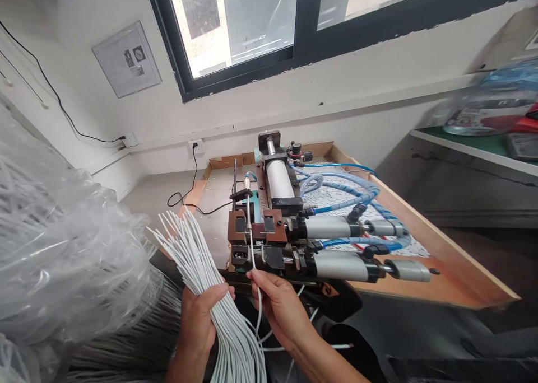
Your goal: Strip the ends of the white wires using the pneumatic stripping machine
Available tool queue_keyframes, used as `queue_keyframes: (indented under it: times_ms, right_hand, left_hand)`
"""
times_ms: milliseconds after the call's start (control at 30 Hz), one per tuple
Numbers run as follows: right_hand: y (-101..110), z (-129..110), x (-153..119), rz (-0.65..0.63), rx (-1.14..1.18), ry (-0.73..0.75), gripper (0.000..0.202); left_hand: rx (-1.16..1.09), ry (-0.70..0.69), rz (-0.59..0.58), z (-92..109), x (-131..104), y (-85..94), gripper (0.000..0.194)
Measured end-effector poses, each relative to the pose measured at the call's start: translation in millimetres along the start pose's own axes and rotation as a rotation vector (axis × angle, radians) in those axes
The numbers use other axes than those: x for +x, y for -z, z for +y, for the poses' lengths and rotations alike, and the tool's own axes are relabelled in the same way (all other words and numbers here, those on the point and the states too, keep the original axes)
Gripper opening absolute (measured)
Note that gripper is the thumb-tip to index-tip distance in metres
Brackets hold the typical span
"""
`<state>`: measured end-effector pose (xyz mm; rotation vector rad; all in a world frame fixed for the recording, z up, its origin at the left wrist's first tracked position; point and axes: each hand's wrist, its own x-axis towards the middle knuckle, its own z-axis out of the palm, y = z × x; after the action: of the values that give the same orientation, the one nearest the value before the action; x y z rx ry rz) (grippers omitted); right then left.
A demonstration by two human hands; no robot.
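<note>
My left hand [202, 310] is wrapped round a thick bundle of white cables [197, 254], whose ends fan out toward the upper left. With thumb and fingers, my right hand [273, 296] pinches a single white cable [253, 254] just in front of the machine. That cable runs up between the brown and black jaw blocks [275, 226] toward a slim metal rod [247, 204]. Silver pneumatic cylinders [340, 265] extend from the jaws to the right. Below my hands the cable lengths hang down, partly hidden.
Plastic-wrapped cable bundles [71, 226] fill the left side. A wooden-edged tray [441, 240] surrounds the machine, with blue air hoses [357, 187] behind the cylinders. A shelf [471, 146] juts out at the right. A black power cord [195, 170] hangs from the wall.
</note>
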<state>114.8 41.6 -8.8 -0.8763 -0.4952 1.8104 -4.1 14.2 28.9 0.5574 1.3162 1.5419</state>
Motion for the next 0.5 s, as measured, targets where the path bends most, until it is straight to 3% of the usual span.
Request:
queue_keyframes:
  times_ms: [167, 333, 500]
  right_hand:
    - [1.6, 1.7, -0.7, -0.072, 0.004, -0.031, 0.026]
    - [6.0, 9.5, -12.5, -0.221, -0.317, 0.001, 0.024]
    - [7.1, 12.5, -18.9, -0.126, -0.423, 0.125, 0.020]
  left_hand:
    - [0.013, -0.040, -0.022, 3.0, 3.0, 0.6, 0.012]
    - [0.055, -0.068, -0.031, 3.1, 2.5, -0.1, 0.014]
    - [0.072, -0.117, -0.089, 3.8, 0.9, -4.2, 0.018]
